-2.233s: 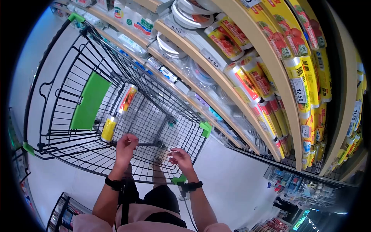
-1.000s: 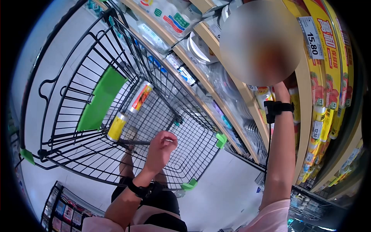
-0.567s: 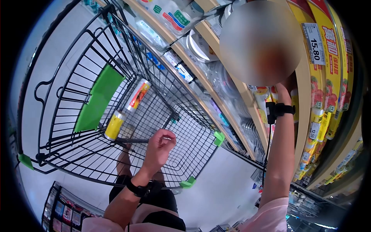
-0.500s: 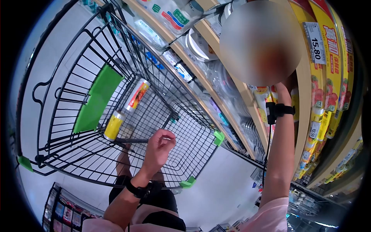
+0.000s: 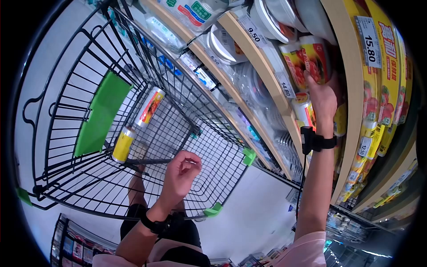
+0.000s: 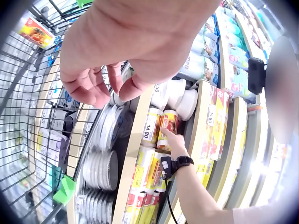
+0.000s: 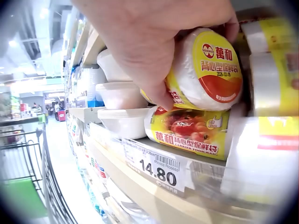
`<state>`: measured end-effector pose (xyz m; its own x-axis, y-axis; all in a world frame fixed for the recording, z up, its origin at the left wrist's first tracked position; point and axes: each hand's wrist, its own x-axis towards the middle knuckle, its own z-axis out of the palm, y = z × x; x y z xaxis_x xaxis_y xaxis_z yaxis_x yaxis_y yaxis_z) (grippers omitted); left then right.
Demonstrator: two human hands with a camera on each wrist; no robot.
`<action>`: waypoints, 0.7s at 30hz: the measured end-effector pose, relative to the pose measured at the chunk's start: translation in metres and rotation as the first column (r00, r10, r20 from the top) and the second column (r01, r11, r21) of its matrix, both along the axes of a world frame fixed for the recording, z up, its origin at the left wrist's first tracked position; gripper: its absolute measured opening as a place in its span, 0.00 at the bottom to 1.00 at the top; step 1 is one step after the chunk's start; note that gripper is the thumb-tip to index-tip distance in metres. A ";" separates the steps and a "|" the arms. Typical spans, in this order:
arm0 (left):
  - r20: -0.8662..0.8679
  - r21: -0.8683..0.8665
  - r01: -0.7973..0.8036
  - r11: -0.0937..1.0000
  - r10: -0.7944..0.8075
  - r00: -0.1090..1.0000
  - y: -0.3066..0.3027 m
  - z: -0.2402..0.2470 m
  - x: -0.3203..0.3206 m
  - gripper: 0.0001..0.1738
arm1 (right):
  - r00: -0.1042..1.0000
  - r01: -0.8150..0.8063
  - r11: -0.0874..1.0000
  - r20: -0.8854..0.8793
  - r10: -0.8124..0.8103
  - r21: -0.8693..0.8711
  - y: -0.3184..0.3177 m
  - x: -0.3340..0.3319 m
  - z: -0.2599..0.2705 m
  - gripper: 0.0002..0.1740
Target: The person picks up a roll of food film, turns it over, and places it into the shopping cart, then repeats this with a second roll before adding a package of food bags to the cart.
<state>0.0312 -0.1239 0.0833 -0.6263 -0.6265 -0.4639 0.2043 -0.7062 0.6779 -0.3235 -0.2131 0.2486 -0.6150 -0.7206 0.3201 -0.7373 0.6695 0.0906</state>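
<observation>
My right hand point(image 5: 324, 100) reaches into a shelf and grips a roll of carrier food bags point(image 7: 205, 70), thumb on one side and fingers over the other. In the right wrist view this roll rests tilted on a second roll of food bags point(image 7: 187, 130). My left hand point(image 5: 181, 175) hangs over the shopping cart point(image 5: 103, 113), fingers loosely curled and holding nothing. Inside the cart lie a roll with a red picture label point(image 5: 150, 107) and a yellow-labelled roll point(image 5: 123, 146), end to end.
White bowls point(image 7: 122, 95) are stacked beside the rolls. A price tag point(image 7: 159, 172) reading 14.80 fronts the shelf edge. Yellow boxes point(image 5: 384, 66) fill the shelf to the right, and plastic-wrapped tableware point(image 5: 255, 89) sits on the shelf to the left.
My right hand has gone from above the cart to the shelf, and a blur over it in the middle frames is gone, showing a roll in its grip. The left hand stays over the cart.
</observation>
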 end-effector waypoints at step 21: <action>-0.136 -0.963 -0.253 0.094 0.640 0.756 -0.194 0.137 -0.205 0.36 | 0.977 0.124 0.977 0.150 -0.150 0.173 0.025 0.022 0.008 0.49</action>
<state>-0.1741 -0.3175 0.2201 -0.0351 -0.8134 0.5807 -0.0758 0.5815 0.8100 -0.3014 -0.1878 0.2561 -0.7455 -0.6597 0.0950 -0.6531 0.7515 0.0934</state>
